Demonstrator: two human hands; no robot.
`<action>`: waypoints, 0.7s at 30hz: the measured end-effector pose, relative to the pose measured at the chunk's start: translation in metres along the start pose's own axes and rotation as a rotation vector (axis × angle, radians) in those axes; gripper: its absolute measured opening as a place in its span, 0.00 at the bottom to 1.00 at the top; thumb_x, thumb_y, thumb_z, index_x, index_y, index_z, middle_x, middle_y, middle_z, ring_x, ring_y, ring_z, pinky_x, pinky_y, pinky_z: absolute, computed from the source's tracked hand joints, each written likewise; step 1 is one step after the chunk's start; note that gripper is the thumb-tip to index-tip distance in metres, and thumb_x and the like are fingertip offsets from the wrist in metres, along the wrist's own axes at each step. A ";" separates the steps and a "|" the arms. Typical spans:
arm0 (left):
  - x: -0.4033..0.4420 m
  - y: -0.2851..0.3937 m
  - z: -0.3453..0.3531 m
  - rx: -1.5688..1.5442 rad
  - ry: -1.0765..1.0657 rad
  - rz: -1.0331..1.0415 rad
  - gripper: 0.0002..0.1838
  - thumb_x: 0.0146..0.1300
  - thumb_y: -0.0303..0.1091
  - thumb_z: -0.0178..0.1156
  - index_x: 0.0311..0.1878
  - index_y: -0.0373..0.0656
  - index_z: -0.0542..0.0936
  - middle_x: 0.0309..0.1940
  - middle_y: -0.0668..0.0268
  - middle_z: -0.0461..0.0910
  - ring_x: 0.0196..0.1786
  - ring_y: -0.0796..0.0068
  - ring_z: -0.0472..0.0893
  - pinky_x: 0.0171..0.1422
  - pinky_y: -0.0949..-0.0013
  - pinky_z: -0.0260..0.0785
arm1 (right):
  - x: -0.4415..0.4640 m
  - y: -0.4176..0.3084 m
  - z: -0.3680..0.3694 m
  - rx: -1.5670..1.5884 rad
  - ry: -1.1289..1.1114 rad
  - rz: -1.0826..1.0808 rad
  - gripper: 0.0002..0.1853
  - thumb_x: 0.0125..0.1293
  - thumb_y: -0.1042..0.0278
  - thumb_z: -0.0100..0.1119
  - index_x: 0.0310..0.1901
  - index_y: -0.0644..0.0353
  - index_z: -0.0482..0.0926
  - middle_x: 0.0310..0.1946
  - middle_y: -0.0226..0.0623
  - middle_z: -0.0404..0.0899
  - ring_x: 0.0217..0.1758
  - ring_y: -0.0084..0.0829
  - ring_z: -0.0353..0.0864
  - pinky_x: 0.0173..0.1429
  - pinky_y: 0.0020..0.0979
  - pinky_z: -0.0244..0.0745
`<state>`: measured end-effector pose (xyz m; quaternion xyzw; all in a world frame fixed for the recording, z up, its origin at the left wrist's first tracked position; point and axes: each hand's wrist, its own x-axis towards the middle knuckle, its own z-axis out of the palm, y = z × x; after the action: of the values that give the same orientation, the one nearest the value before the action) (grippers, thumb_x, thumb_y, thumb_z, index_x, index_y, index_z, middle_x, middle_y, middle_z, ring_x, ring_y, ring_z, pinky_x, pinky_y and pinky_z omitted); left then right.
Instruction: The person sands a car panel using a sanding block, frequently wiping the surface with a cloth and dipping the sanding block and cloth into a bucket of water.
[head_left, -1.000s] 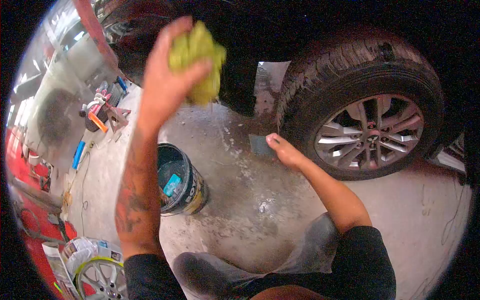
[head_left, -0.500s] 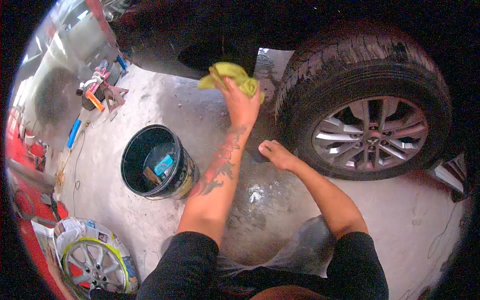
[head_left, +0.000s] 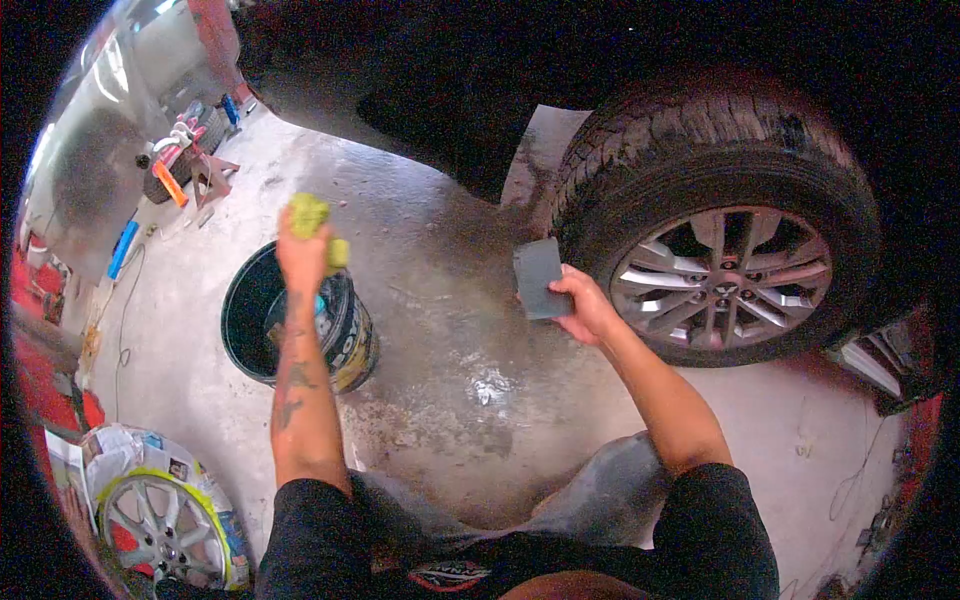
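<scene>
My left hand (head_left: 302, 262) is closed around a crumpled yellow-green cloth (head_left: 309, 214), just above the far rim of a black bucket (head_left: 236, 335). A bit of something blue shows inside the bucket; my forearm covers part of the opening. Between the thumb and fingers of my right hand (head_left: 584, 306) is a flat grey rectangular piece that looks like sandpaper (head_left: 540, 280). That hand is beside a car wheel with a worn black tyre (head_left: 590, 215) and a silver spoked rim (head_left: 728, 285). Above both hands is the dark lower body of the car (head_left: 400, 130).
Wet patches mark the concrete floor (head_left: 450, 350). A spoked wheel masked with newspaper and yellow tape (head_left: 165, 535) lies at the lower left. Farther back are a jack stand (head_left: 208, 178), an orange object (head_left: 170, 184), a blue bar (head_left: 123, 250) and a thin cable.
My left hand has carried the cloth from the car's lower body leftward and down to the bucket. My right hand has turned and shifted slightly right, bringing the grey sheet's flat face into view.
</scene>
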<state>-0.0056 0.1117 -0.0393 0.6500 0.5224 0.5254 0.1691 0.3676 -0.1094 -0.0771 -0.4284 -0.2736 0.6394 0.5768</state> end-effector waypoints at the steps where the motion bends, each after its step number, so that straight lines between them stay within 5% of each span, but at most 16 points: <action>1: 0.003 -0.006 -0.019 0.056 0.042 -0.018 0.37 0.52 0.30 0.69 0.67 0.40 0.68 0.55 0.52 0.80 0.58 0.60 0.80 0.64 0.62 0.70 | -0.006 -0.011 0.017 -0.010 0.007 0.000 0.17 0.64 0.66 0.53 0.54 0.60 0.73 0.47 0.40 0.81 0.47 0.35 0.82 0.50 0.37 0.77; 3: 0.003 -0.019 -0.045 0.210 0.022 -0.192 0.38 0.51 0.33 0.70 0.67 0.40 0.68 0.56 0.50 0.79 0.59 0.55 0.79 0.64 0.60 0.69 | -0.017 -0.030 0.049 0.167 -0.189 -0.135 0.25 0.65 0.62 0.51 0.62 0.61 0.68 0.55 0.46 0.78 0.57 0.43 0.80 0.63 0.45 0.74; 10: -0.031 -0.107 -0.033 0.276 -0.469 -0.398 0.42 0.54 0.50 0.70 0.69 0.40 0.67 0.59 0.45 0.77 0.63 0.50 0.76 0.67 0.57 0.67 | -0.048 -0.082 0.124 0.442 -0.335 -0.187 0.33 0.66 0.49 0.53 0.69 0.59 0.65 0.64 0.52 0.69 0.71 0.62 0.61 0.71 0.69 0.56; 13: -0.022 -0.074 -0.023 0.445 -0.525 -0.476 0.45 0.58 0.61 0.63 0.71 0.40 0.65 0.64 0.42 0.71 0.66 0.46 0.72 0.70 0.56 0.65 | -0.053 -0.097 0.145 0.439 -0.343 -0.269 0.33 0.66 0.49 0.53 0.69 0.59 0.65 0.63 0.52 0.71 0.70 0.60 0.65 0.70 0.67 0.59; 14: -0.018 -0.063 -0.016 0.468 -0.502 -0.387 0.46 0.60 0.65 0.59 0.71 0.40 0.64 0.66 0.40 0.68 0.67 0.44 0.70 0.70 0.55 0.63 | -0.052 -0.104 0.146 0.437 -0.345 -0.284 0.33 0.66 0.51 0.52 0.68 0.61 0.64 0.62 0.53 0.71 0.67 0.56 0.69 0.66 0.63 0.67; 16: -0.023 -0.040 -0.004 0.428 -0.459 -0.181 0.44 0.62 0.64 0.57 0.72 0.41 0.64 0.71 0.43 0.61 0.72 0.43 0.63 0.73 0.49 0.59 | -0.051 -0.129 0.155 -0.245 -0.182 -0.567 0.30 0.64 0.60 0.55 0.66 0.64 0.63 0.57 0.50 0.74 0.51 0.45 0.80 0.57 0.41 0.79; 17: -0.029 -0.031 0.005 0.411 -0.468 -0.181 0.44 0.62 0.64 0.57 0.72 0.41 0.64 0.71 0.43 0.61 0.72 0.43 0.63 0.73 0.49 0.59 | -0.047 -0.144 0.157 -0.597 0.040 -0.626 0.30 0.61 0.67 0.57 0.65 0.63 0.64 0.58 0.51 0.72 0.54 0.44 0.77 0.58 0.41 0.75; 19: -0.039 -0.021 0.018 0.604 -0.514 0.178 0.43 0.64 0.60 0.58 0.74 0.43 0.61 0.73 0.48 0.61 0.76 0.49 0.57 0.76 0.42 0.50 | -0.030 -0.169 0.161 -1.741 0.370 -1.295 0.33 0.56 0.73 0.59 0.66 0.60 0.65 0.63 0.49 0.67 0.61 0.46 0.70 0.62 0.45 0.70; 21: -0.054 -0.034 0.035 0.520 -0.504 0.234 0.39 0.61 0.57 0.62 0.71 0.46 0.67 0.72 0.52 0.63 0.77 0.51 0.55 0.76 0.39 0.48 | -0.015 -0.193 0.163 -2.167 0.391 -1.378 0.38 0.52 0.73 0.61 0.68 0.56 0.64 0.66 0.45 0.63 0.64 0.48 0.65 0.64 0.48 0.65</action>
<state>0.0128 0.0903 -0.1061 0.8354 0.5025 0.2146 0.0605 0.3232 -0.0643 0.1686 -0.5315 -0.7225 -0.4052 0.1770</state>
